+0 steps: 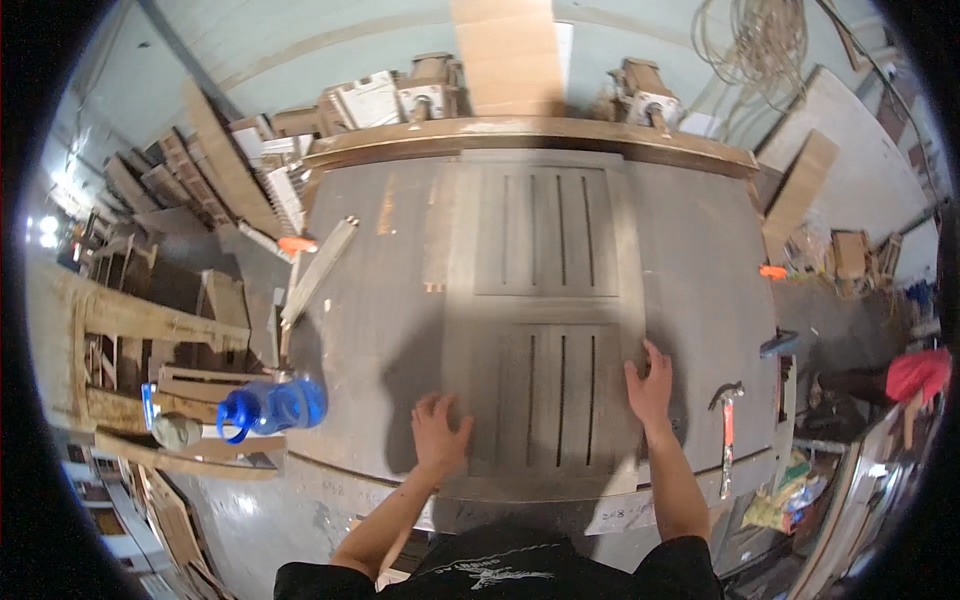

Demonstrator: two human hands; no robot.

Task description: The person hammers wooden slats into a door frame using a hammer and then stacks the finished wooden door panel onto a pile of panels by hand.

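Note:
A grey-brown wooden panel door (545, 310) lies flat on the worktable (360, 270), with two framed sections of dark, narrow slots one above the other. My left hand (440, 432) is beside its lower left edge, fingers apart and holding nothing. Farther up on the opposite side, my right hand (652, 385) is at the right edge, also empty with fingers spread. Whether either hand touches the wood I cannot tell. To the right of my right hand lies a claw hammer (728, 435) with a red-orange handle.
A blue water bottle (272, 408) lies at the table's left edge, below some narrow wood strips (322, 268). A thick wooden bar (530, 131) runs along the far edge. Boards (190, 180) lean at the left; a person in red (915, 378) is at far right.

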